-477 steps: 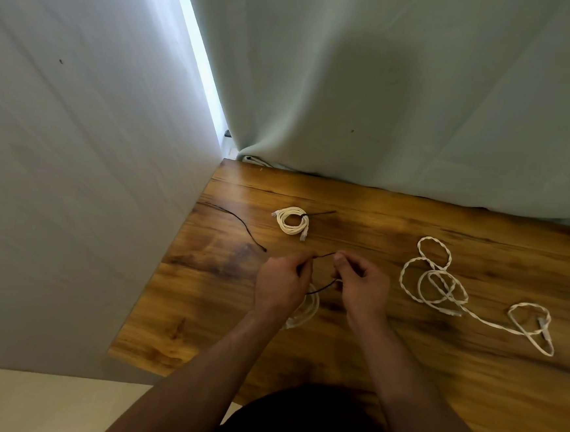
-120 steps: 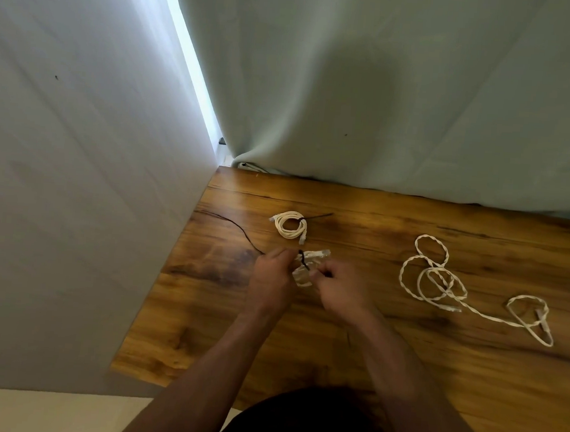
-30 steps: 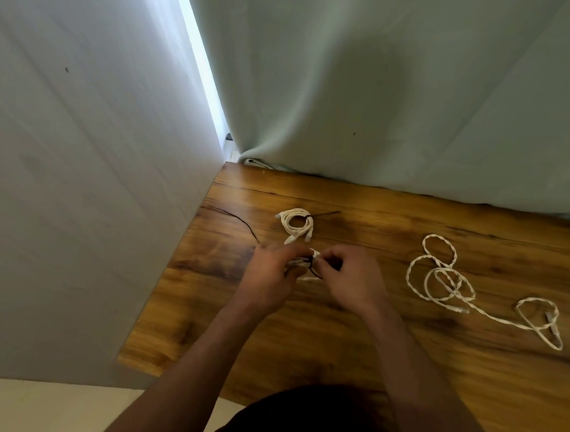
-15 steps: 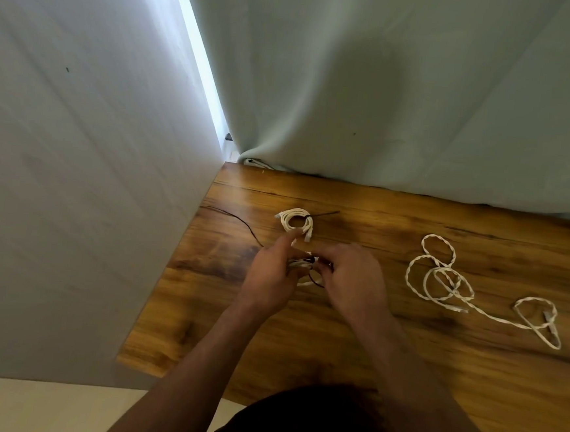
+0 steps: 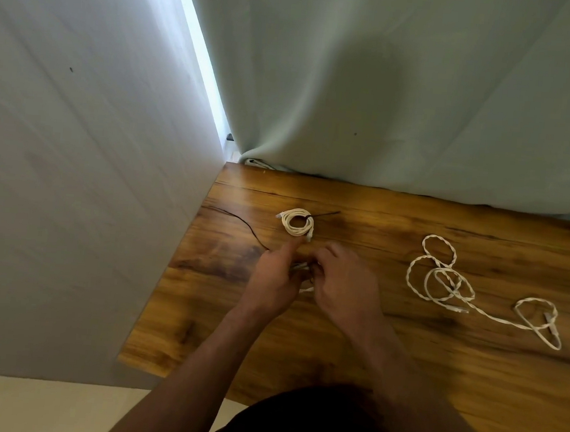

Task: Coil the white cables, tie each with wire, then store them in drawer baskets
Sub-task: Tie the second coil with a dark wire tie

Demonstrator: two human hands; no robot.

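Note:
My left hand and my right hand meet over the wooden table, both gripping a small coiled white cable with a black tie wire on it. Most of that coil is hidden between my fingers. Just beyond my hands lies another coiled white cable, bound with black wire. A loose black wire runs across the table to its left. An uncoiled white cable sprawls in loops on the right side of the table.
A grey wall borders the table's left edge. A pale green curtain hangs along the far edge. The table's near-left corner drops to a light floor.
Over the last second my hands stayed together on the small coil, and my fingers shifted around the wire. My left thumb now points up toward the tied coil.

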